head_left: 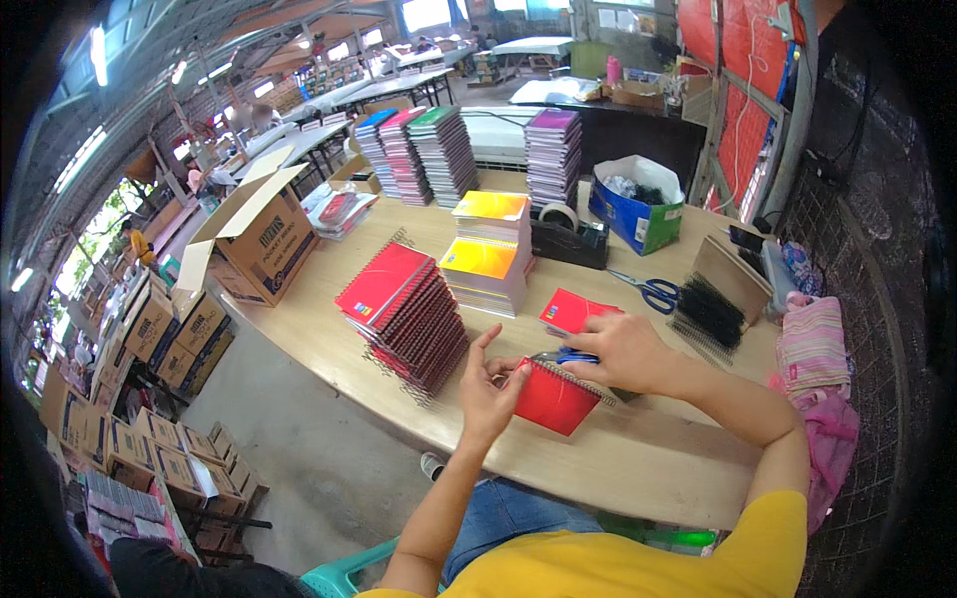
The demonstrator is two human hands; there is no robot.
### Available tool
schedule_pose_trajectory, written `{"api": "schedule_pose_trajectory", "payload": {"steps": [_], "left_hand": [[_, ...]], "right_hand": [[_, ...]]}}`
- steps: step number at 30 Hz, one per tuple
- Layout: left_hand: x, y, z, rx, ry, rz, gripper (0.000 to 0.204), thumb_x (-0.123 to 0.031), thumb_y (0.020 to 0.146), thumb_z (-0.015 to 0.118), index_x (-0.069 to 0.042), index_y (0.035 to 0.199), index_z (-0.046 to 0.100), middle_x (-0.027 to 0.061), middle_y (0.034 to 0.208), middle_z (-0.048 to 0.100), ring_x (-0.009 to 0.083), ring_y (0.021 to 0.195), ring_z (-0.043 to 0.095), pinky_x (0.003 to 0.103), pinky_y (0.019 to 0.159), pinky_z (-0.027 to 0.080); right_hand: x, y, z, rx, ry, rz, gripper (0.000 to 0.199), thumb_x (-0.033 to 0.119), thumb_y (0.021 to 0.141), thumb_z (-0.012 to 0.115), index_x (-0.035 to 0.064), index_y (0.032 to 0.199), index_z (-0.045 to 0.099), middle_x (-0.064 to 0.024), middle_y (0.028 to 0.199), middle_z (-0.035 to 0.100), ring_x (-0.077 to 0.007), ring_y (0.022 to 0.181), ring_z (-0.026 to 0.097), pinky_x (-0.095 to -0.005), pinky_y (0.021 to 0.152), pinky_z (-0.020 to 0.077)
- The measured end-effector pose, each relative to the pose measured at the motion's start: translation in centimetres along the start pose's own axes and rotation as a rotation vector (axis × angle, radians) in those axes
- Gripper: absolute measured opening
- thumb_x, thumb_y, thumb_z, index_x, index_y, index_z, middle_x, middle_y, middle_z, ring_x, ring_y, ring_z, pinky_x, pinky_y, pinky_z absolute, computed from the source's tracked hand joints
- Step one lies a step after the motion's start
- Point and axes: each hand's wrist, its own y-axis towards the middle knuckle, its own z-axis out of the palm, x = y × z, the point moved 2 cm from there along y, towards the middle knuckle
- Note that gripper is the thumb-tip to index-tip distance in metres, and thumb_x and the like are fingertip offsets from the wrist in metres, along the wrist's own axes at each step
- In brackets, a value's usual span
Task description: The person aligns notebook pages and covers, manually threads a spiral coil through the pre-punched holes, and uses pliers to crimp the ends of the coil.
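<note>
A small red spiral notebook [558, 401] is held up at the table's near edge, pinched at its upper left corner by my left hand [488, 399]. My right hand [628, 351] is closed around blue-handled pliers [575, 355]. Their metal jaws are at the notebook's coil edge, close to my left fingertips; the exact contact is too small to tell. Behind my right hand lies a red cover pad [571, 310], partly hidden. To the left of my hands stands a tall stack of red spiral notebooks [404, 319] with coils sticking out.
Yellow-topped stacks [485, 261] stand behind the red ones. Scissors [653, 291], black coils [706, 317], a tape dispenser [568, 242] and a blue-green box [638, 214] are right. Farther back are purple [553, 149] and green [444, 149] stacks. A cardboard carton [264, 244] sits left.
</note>
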Motion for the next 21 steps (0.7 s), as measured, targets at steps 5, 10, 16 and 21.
{"api": "schedule_pose_trajectory", "payload": {"steps": [5,10,16,21], "left_hand": [[-3.8,0.0,-0.8,-0.068,0.249,0.120,0.033,0.001,0.090,0.066,-0.003,0.122,0.063,0.0117,0.098,0.073,0.0135,0.087,0.068,0.027,0.074,0.053],[-17.3,7.3,-6.7,-0.340,0.910,0.596,0.010,-0.004,0.085,0.050,-0.004,0.089,0.059,0.0142,0.086,0.064,0.0335,0.088,0.061,0.045,0.083,0.042],[-12.9,21.5,-11.1,0.572,1.116,0.436,0.012,-0.007,0.088,0.049,-0.001,0.095,0.056,0.0197,0.087,0.062,0.0376,0.085,0.060,0.045,0.077,0.048],[-8.2,22.4,-11.2,0.804,1.076,0.364,0.016,-0.009,0.089,0.048,-0.002,0.102,0.055,0.0192,0.094,0.062,0.0387,0.093,0.060,0.045,0.084,0.046]], "right_hand": [[0.0,-1.9,-1.2,-0.261,0.372,0.155,0.039,0.037,0.086,0.071,0.0059,0.110,0.073,-0.0158,0.101,0.069,-0.0327,0.091,0.069,-0.0430,0.079,0.0550],[-3.7,-7.0,-2.7,-0.640,0.333,0.343,0.036,0.024,0.080,0.078,0.0061,0.110,0.072,-0.0166,0.099,0.067,-0.0336,0.091,0.066,-0.0412,0.082,0.0522],[-9.5,-15.3,5.7,-0.640,0.106,0.659,0.034,0.017,0.074,0.078,0.0009,0.103,0.072,-0.0159,0.097,0.065,-0.0347,0.096,0.059,-0.0411,0.089,0.0466],[-10.6,-21.6,13.5,-0.535,0.094,0.810,0.038,0.018,0.073,0.079,0.0020,0.106,0.072,-0.0167,0.104,0.063,-0.0371,0.106,0.052,-0.0455,0.096,0.0431]]}}
